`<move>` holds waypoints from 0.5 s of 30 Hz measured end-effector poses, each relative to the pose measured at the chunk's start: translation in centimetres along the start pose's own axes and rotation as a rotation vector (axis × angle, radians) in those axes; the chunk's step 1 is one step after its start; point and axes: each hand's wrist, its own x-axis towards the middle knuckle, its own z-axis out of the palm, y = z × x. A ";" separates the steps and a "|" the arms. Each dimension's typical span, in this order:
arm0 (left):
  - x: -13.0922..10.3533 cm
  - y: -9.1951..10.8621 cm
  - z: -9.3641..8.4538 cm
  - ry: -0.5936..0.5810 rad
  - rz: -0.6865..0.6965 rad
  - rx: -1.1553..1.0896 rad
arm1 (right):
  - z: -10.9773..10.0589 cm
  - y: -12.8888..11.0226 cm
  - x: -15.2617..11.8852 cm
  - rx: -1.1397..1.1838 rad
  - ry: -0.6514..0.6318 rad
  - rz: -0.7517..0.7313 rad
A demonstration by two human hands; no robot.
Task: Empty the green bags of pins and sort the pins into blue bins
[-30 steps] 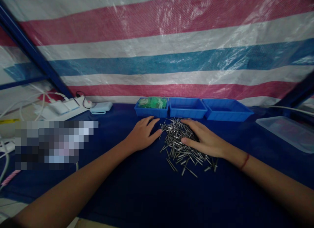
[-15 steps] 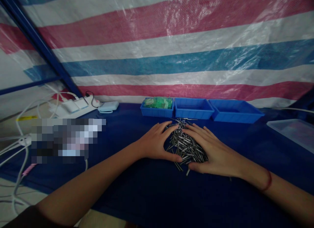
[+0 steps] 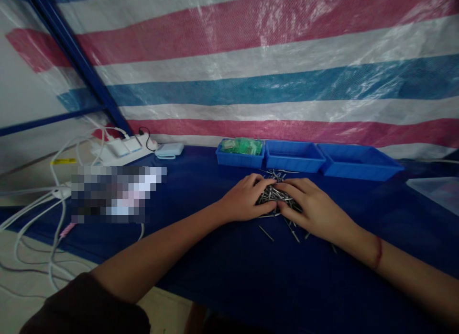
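A heap of thin metal rods (image 3: 278,195), nail-like in shape, lies on the dark blue table. Around its left side curls my left hand (image 3: 247,197), thumb in front and fingers over the top. From the right, my right hand (image 3: 310,207) cups the same heap, and the fingertips of both hands nearly meet over it. Rods fill the gap between the palms. A few loose rods (image 3: 266,233) lie in front of the hands, and others stick out behind them. Whatever sits under the fingers is hidden.
Behind the heap stand a blue bin (image 3: 240,159) holding green packets and two more blue bins (image 3: 294,157), (image 3: 360,161). A clear plastic lid or tray (image 3: 433,193) lies at right. A power strip (image 3: 124,150) with white cables and a light blue case (image 3: 169,150) occupy the left.
Both hands have closed in on the heap, squeezing it narrower and pushing it slightly away from me. Several rods now lie loose in front. The camera view has shifted a little.
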 end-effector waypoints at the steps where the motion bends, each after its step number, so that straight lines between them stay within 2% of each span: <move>1: 0.0 0.0 0.0 0.005 -0.005 -0.010 | 0.0 0.0 0.1 -0.016 0.000 -0.002; 9: -0.6 0.4 -0.4 0.039 0.012 -0.102 | 0.1 0.1 0.0 -0.081 -0.011 0.057; 12: -1.0 0.9 -0.6 -0.017 0.024 -0.104 | 0.0 0.1 0.2 -0.040 0.002 0.096; 15: -1.1 1.0 -0.5 -0.062 0.012 -0.097 | -0.2 -0.1 0.5 0.105 0.090 0.148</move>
